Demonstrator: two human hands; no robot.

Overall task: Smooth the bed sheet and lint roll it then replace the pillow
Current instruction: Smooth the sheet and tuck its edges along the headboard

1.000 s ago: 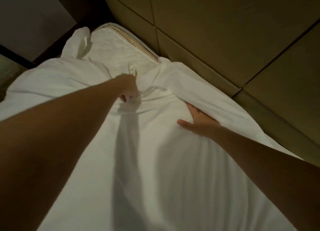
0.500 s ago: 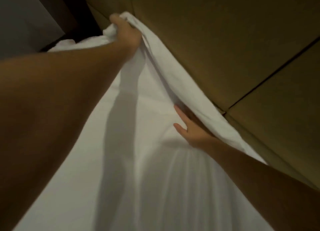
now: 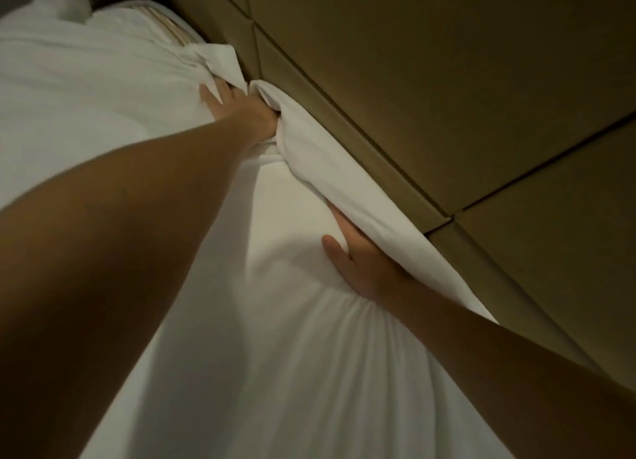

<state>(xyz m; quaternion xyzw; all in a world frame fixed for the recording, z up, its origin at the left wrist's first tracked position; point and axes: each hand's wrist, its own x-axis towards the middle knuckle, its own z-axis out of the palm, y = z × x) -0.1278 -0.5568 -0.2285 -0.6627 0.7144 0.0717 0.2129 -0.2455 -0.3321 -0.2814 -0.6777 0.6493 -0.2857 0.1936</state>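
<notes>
The white bed sheet covers the mattress, and its loose edge lies folded in a thick roll along the headboard. My left hand lies flat on the sheet at the far end of that roll, thumb spread, fingertips hidden under the fold. My right hand rests nearer to me with its thumb on the sheet and its fingers slid under the rolled edge. Fine wrinkles fan out below my right wrist. No lint roller is visible, and I cannot pick out a pillow.
Tan padded headboard panels run close along the right side of the bed. The mattress corner with striped piping is bare at the top. Bunched white bedding lies at the top left.
My left hand, which held the sheet edge raised against the headboard, has come down and now lies flat at the fold. My right hand has stayed under the edge.
</notes>
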